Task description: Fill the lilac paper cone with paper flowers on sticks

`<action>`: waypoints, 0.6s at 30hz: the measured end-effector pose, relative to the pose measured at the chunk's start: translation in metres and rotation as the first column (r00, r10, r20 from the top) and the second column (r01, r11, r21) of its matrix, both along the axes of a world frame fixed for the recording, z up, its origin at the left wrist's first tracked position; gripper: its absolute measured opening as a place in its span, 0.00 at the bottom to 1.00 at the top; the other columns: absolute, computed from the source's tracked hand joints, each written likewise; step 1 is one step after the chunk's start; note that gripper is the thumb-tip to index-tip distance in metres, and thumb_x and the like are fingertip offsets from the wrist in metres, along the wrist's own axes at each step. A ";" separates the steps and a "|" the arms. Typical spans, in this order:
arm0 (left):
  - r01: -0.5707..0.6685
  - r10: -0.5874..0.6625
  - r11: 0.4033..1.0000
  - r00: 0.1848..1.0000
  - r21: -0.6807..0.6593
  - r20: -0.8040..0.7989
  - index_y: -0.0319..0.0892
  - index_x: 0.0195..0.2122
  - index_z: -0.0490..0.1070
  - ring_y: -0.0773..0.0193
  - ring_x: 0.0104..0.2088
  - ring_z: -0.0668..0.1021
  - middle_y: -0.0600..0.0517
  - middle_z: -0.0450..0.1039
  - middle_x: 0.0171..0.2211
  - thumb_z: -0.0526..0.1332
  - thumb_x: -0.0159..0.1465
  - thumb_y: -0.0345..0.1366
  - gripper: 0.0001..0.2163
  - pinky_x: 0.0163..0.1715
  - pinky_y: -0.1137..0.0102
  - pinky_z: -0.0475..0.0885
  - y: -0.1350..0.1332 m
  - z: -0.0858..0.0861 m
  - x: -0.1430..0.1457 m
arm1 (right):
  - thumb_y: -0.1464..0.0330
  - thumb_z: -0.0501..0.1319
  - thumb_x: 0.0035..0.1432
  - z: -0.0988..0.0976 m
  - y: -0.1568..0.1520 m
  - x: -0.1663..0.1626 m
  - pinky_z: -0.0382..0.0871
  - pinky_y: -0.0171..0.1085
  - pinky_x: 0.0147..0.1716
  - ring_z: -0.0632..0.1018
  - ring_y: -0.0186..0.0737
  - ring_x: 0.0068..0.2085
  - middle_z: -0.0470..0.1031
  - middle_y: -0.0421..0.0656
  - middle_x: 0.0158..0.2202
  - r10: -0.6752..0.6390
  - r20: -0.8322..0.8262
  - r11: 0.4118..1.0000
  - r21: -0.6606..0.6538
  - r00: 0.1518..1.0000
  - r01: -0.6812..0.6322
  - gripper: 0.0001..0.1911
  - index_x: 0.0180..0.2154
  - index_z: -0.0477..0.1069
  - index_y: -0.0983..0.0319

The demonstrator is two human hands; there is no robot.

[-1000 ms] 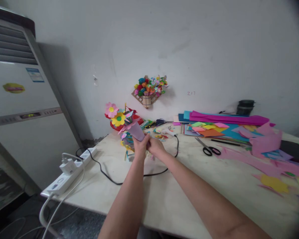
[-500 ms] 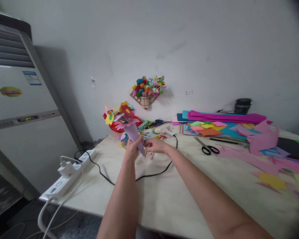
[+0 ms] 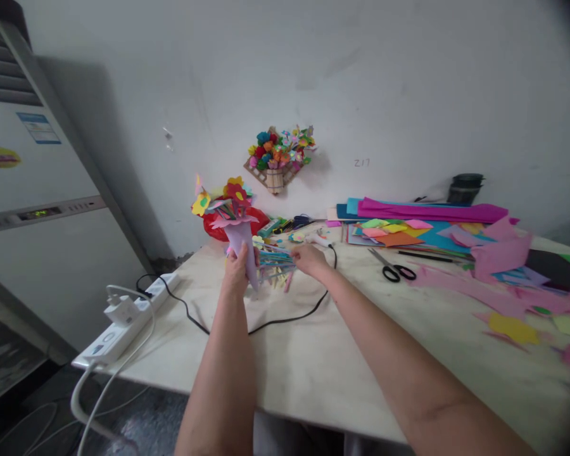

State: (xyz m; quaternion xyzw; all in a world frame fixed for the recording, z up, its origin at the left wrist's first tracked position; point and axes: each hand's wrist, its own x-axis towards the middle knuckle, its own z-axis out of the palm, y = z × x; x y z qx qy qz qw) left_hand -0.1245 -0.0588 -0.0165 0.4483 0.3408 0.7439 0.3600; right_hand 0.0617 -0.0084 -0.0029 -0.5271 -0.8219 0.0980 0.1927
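Note:
My left hand (image 3: 237, 269) is wrapped round a lilac paper cone (image 3: 241, 239), which stands nearly upright above the table. Red and yellow paper flowers (image 3: 236, 191) stick out of its frilled pink top. My right hand (image 3: 310, 260) is closed in a pinch to the right of the cone, at the ends of thin pale and blue paper stems (image 3: 274, 258). What exactly is between those fingertips is too small to make out. Behind the cone lies a red plastic bag (image 3: 213, 229).
A white glue gun (image 3: 319, 239) trails a black cord across the table (image 3: 332, 367). Scissors (image 3: 393, 271), coloured paper sheets (image 3: 432, 210) and pink scraps (image 3: 475, 288) lie right. A power strip (image 3: 128, 323) sits at the left edge; a flower ornament (image 3: 275, 158) hangs on the wall.
My right hand has moved away from the lower end of the cone, rightward to the stems. My left hand has shifted left with the cone, which now stands more upright.

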 end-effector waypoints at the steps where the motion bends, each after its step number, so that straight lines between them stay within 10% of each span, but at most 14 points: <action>1: -0.009 0.009 1.000 1.000 -0.008 -0.017 0.40 0.30 0.66 0.72 0.18 0.69 0.53 0.70 0.22 0.68 0.47 0.54 0.23 0.17 0.75 0.64 0.000 0.001 0.000 | 0.71 0.54 0.56 -0.001 -0.001 -0.001 0.67 0.37 0.43 0.76 0.45 0.50 0.77 0.44 0.49 0.002 0.025 1.000 -0.013 1.000 -0.002 0.17 0.45 0.76 0.56; 9: 0.007 -0.008 1.000 0.991 -0.013 -0.135 0.40 0.39 0.67 0.70 0.22 0.73 0.54 0.71 0.27 0.73 0.43 0.38 0.23 0.24 0.74 0.69 -0.004 0.001 -0.015 | 0.70 0.56 0.57 -0.004 -0.007 -0.010 0.68 0.36 0.43 0.77 0.45 0.47 0.79 0.46 0.46 0.043 0.098 0.998 -0.041 0.994 -0.039 0.15 0.43 0.77 0.58; 18: -0.007 0.003 1.000 0.991 -0.028 -0.135 0.39 0.37 0.68 0.69 0.21 0.73 0.51 0.73 0.27 0.71 0.46 0.45 0.22 0.21 0.74 0.67 -0.008 0.005 -0.026 | 0.72 0.56 0.56 -0.003 -0.008 -0.020 0.68 0.37 0.44 0.77 0.47 0.48 0.78 0.47 0.47 0.087 0.131 0.996 -0.012 0.988 -0.086 0.16 0.45 0.77 0.59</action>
